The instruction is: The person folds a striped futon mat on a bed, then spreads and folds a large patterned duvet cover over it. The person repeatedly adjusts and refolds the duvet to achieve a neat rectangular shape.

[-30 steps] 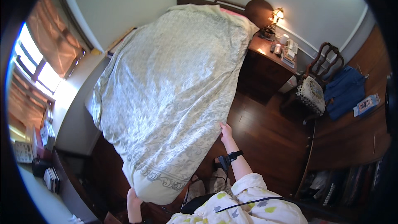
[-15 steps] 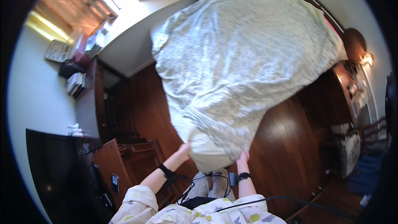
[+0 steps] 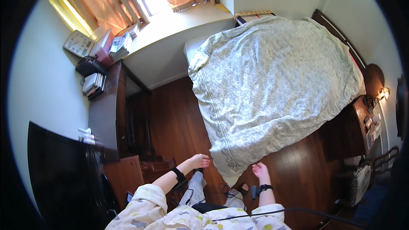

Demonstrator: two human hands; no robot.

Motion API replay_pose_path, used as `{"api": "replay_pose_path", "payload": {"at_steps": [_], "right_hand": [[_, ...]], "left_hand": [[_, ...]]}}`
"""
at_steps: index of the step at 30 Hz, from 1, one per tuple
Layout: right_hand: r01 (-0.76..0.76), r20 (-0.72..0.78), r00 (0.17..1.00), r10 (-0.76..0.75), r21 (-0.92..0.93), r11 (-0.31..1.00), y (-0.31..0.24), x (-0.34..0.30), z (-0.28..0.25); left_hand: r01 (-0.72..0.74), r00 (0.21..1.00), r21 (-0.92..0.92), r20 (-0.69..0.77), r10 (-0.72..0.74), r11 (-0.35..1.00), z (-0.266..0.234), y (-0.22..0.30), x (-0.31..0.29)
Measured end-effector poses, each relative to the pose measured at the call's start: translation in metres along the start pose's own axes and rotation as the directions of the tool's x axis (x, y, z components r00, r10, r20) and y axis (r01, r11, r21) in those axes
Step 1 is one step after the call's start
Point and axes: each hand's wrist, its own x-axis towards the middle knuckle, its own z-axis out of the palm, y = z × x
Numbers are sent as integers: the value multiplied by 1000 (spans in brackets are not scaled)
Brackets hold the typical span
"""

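Pale grey-and-white scroll-patterned fabric bedcover (image 3: 272, 81) draped over the dark-wood-framed bed (image 3: 193, 46)
By the bed's nearest corner, left hand (image 3: 199, 161) and right hand (image 3: 260, 171) hang loosely open, empty; drawing the hem (image 3: 218, 162) evenly with both should flatten it best.

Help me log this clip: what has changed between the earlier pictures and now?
The left hand and right hand have both let go of the patterned cover and are empty beside its near corner. Its near edge, held out earlier, now hangs loose. The view has turned left. The lit lamp and bedside table stayed put.
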Motion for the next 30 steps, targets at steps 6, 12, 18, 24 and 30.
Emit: {"api": "replay_pose_path", "payload": {"at_steps": [6,12,18,24,30], "right_hand": [[149,-271,955,-122,83,985,-13,-17,70],[204,-227,955,-189,43,978,32,-75,96],[273,-541,841,-14,401,874,107,-67,90],[274,-545,837,-40,355,894,131,27,142],[204,-616,785,-65,158,966,86,130,305]], "left_hand": [[-188,982,-94,-4,189,978,-95,153,-47],[-174,983,-76,38,177,982,-117,262,-60],[-153,977,-23,145,155,988,-85,341,-38],[-141,990,251,44,134,958,-63,451,23],[-158,965,575,-81,248,803,-40,574,92]]}}
